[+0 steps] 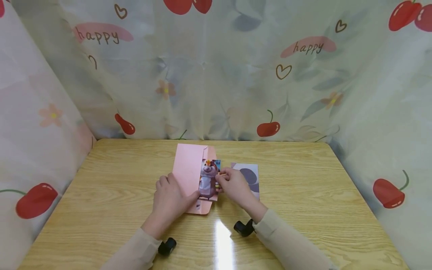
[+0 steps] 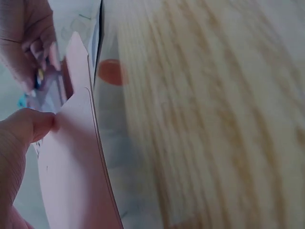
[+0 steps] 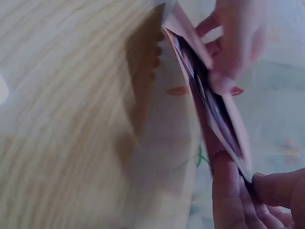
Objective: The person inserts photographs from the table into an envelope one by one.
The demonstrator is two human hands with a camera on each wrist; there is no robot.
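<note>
Left hand grips pink envelope, thumb at opening edge; right hand pinches hamster card, partly inside. 2nd card partly behind right hand. Wood table stretches wide both sides. Only right wrist view looks into envelope's mouth.

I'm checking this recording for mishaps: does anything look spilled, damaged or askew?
Nothing stands out. The white streak on the yellowish wooden table looks like glare, not a spill; the rectangular animal-picture card protrudes from the pink paper envelope, but the right hand pinches it.

Wood-grain table; grey-and-white patterned card flat on it.
</note>
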